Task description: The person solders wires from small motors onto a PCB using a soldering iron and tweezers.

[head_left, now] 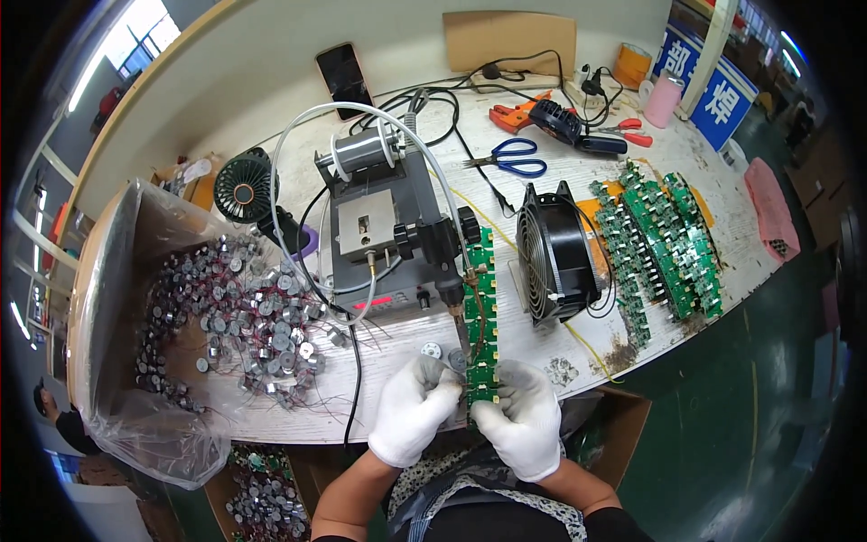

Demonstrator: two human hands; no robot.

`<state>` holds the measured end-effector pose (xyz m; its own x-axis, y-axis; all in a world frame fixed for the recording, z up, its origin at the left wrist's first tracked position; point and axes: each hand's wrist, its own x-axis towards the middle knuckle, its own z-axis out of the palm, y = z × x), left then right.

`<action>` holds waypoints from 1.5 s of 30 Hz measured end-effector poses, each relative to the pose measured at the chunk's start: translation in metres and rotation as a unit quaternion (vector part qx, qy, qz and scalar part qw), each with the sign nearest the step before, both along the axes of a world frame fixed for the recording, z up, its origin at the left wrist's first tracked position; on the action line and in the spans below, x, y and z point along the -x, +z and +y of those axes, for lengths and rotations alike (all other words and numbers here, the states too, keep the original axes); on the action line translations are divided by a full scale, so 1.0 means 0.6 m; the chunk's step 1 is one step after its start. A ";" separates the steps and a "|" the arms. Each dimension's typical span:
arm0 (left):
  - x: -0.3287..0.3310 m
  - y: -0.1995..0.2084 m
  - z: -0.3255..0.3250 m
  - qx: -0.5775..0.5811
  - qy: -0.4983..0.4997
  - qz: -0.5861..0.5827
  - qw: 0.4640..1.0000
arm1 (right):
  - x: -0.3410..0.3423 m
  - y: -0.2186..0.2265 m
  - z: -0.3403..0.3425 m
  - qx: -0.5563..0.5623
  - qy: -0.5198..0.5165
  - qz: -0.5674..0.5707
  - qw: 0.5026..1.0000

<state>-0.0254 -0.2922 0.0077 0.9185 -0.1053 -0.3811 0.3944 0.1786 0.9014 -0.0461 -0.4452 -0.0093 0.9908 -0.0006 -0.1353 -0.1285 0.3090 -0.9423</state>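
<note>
A long green circuit board strip [487,336] runs from under the soldering station's iron down to the table's front edge. My right hand [524,420], in a white glove, pinches the strip's near end between thumb and fingers. On the strip's left side my left hand [417,406], also gloved, is closed with the fingertips pressed together; what they hold is too small to make out. Just beyond those fingertips lie small round metal motors [432,350]. The soldering iron [454,298] points down at the strip from its holder, above both hands.
The grey soldering station [375,244] carries a solder spool [363,152]. Left stands a plastic-lined box [117,361] beside heaped motors with wires [271,334]. A black fan [555,257], stacked circuit boards [655,239], blue scissors [519,161] and pliers [632,131] lie right.
</note>
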 end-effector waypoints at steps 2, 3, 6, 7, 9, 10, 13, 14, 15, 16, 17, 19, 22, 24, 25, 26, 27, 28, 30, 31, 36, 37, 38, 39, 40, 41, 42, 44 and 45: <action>-0.004 -0.004 0.005 0.005 -0.014 0.011 1.000 | -0.002 0.000 0.002 -0.001 -0.008 0.005 1.000; -0.005 -0.002 0.004 0.005 -0.014 0.011 1.000 | -0.004 0.001 0.003 -0.002 -0.008 0.004 1.000; -0.012 0.002 -0.002 -0.020 0.008 0.000 1.000 | -0.011 0.001 0.004 -0.006 -0.007 0.001 1.000; -0.014 0.001 -0.002 -0.029 0.005 -0.012 1.000 | -0.012 0.000 0.006 -0.002 -0.014 -0.005 1.000; -0.017 0.004 -0.003 -0.038 0.003 -0.024 0.999 | -0.016 0.001 0.005 0.001 -0.020 -0.011 1.000; -0.018 0.007 -0.004 -0.032 0.012 -0.020 0.999 | -0.018 0.002 0.003 -0.004 0.000 -0.002 1.000; -0.023 0.014 -0.005 -0.026 0.018 -0.011 0.999 | -0.024 0.005 0.002 -0.006 0.015 0.004 1.000; -0.024 0.015 -0.005 -0.027 0.017 -0.007 0.999 | -0.025 0.006 0.002 -0.004 0.010 0.001 1.000; -0.026 0.017 -0.006 -0.027 0.017 -0.006 0.999 | -0.026 0.007 0.004 -0.004 0.009 0.001 1.000; -0.027 0.018 -0.007 -0.026 0.016 -0.006 1.000 | -0.027 0.009 0.006 -0.012 -0.011 -0.009 1.000; -0.028 0.020 -0.007 -0.025 0.015 -0.005 1.000 | -0.028 0.010 0.008 -0.021 -0.031 -0.019 0.999; -0.028 0.024 -0.010 -0.035 0.019 -0.010 0.999 | -0.028 0.013 0.010 -0.019 -0.040 -0.026 0.999; -0.027 0.024 -0.009 -0.076 0.021 -0.035 0.996 | -0.026 0.014 0.008 0.015 -0.047 -0.041 0.998; -0.026 0.026 -0.008 -0.106 0.019 -0.056 0.993 | -0.025 0.015 0.008 0.046 -0.045 -0.047 0.997; -0.026 0.029 -0.008 -0.117 0.019 -0.058 0.991 | -0.025 0.016 0.009 0.047 -0.044 -0.047 0.997; -0.025 0.031 -0.009 -0.129 0.020 -0.060 0.990 | -0.025 0.016 0.009 0.048 -0.042 -0.046 0.997; -0.025 0.032 -0.009 -0.129 0.019 -0.060 0.990 | -0.023 0.012 0.008 0.048 -0.042 -0.046 0.997; -0.024 0.032 -0.010 -0.122 0.024 -0.061 0.990 | -0.022 0.005 0.007 0.061 -0.030 -0.047 0.997; -0.024 0.032 -0.012 -0.115 0.027 -0.064 0.991 | -0.023 -0.001 0.005 0.073 -0.020 -0.049 0.996; -0.023 0.030 -0.012 -0.106 0.031 -0.060 0.992 | -0.025 -0.002 0.005 0.080 -0.013 -0.039 0.996; -0.022 0.014 -0.007 -0.112 0.026 -0.057 0.992 | -0.023 -0.002 0.013 0.038 -0.050 -0.026 0.998; -0.021 0.009 -0.005 -0.124 0.024 -0.065 0.990 | -0.023 -0.002 0.012 0.036 -0.048 -0.024 0.998; -0.021 0.008 -0.004 -0.135 0.021 -0.073 0.988 | -0.022 -0.002 0.012 0.034 -0.047 -0.022 0.998; -0.021 0.011 -0.005 -0.135 0.021 -0.073 0.988 | -0.021 -0.002 0.013 0.034 -0.047 -0.022 0.998; -0.021 0.016 -0.006 -0.128 0.021 -0.066 0.989 | -0.021 -0.003 0.012 0.024 -0.047 -0.023 0.998; -0.022 0.019 -0.007 -0.120 0.021 -0.059 0.991 | -0.020 -0.004 0.012 0.015 -0.047 -0.025 0.998; -0.023 0.019 -0.007 -0.120 0.021 -0.059 0.991 | -0.020 -0.002 0.011 0.015 -0.048 -0.025 0.998; -0.026 0.017 -0.002 -0.112 0.006 -0.048 0.992 | -0.021 0.001 0.006 0.022 -0.008 -0.002 1.000; -0.027 0.018 -0.001 -0.113 0.006 -0.048 0.992 | -0.020 0.000 0.005 0.021 -0.008 -0.002 1.000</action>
